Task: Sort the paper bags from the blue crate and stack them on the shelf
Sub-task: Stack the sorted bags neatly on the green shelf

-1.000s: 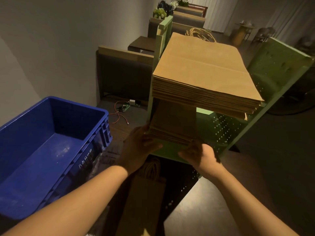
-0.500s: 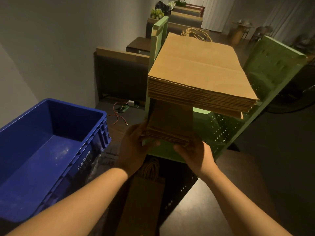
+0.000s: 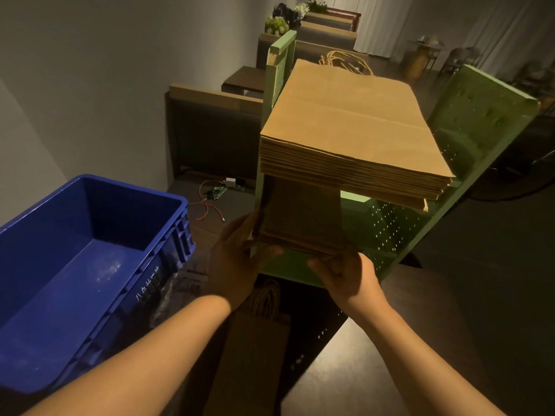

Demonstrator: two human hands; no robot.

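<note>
A: Start at the fingers. What are they doing?

B: The left hand [image 3: 237, 259] has its thumb over the near left corner of the small stack of bags [image 3: 300, 220] and its fingers along the left edge, so it grips that corner. The right hand [image 3: 345, 276] holds the near right corner; its thumb lies on top, and its other fingers are hidden beneath, so I judge a pinch there.

A: Why hold it by the two near corners?

B: Probably to steer it. The stack sits on the middle level of the green shelf [image 3: 468, 121], tucked against the left upright, and a hand at each corner can square the edges and slide the lot inward without fanning the sheets.

A: And the rest of the bags?

B: A thick pile of larger bags [image 3: 354, 127] lies on the level above, overhanging the small stack, handles at the far end. One more bag [image 3: 255, 346] lies low down under the hands, handles toward the shelf. The blue crate [image 3: 90, 265] to the left shows only its bare floor, so the sorting looks nearly finished.

A: What has changed over the last second?

B: Little. Both hands have stayed on the same corners. The small stack seems pushed slightly deeper, and the view has shifted a touch.
</note>
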